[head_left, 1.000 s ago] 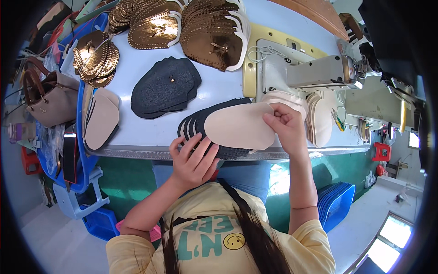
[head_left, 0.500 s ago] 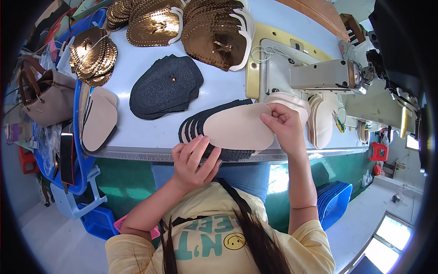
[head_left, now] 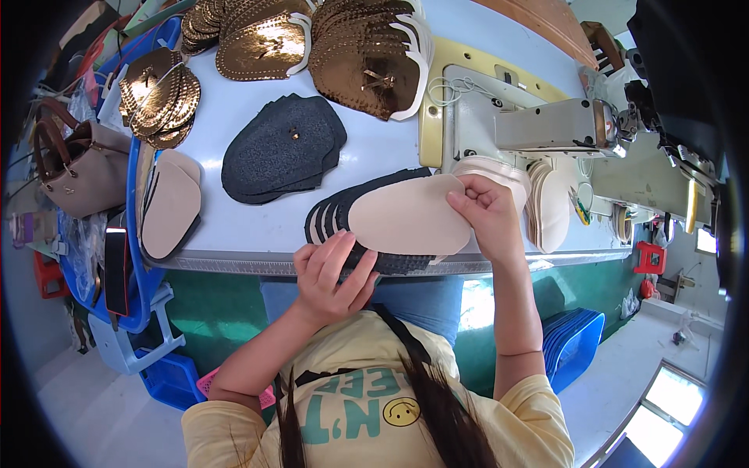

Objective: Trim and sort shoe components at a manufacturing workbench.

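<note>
A beige insole-shaped piece lies over a fanned stack of black and beige pieces by the table's front edge. Its right end is pinched between the thumb and fingers of my right hand. My left hand rests its spread fingertips on the piece's lower left edge and the stack below, gripping nothing visible. Just behind my right hand are more beige pieces, with another beige stack to their right. Dark textured pieces lie piled behind the fanned stack.
A sewing machine stands at the right rear of the table. Shiny bronze pieces are heaped at the back, others at the left. Beige-topped pieces lie near the left edge, beside a blue bin and a handbag.
The beige piece and my right hand have shifted very slightly to the right. My left hand stays in nearly the same place.
</note>
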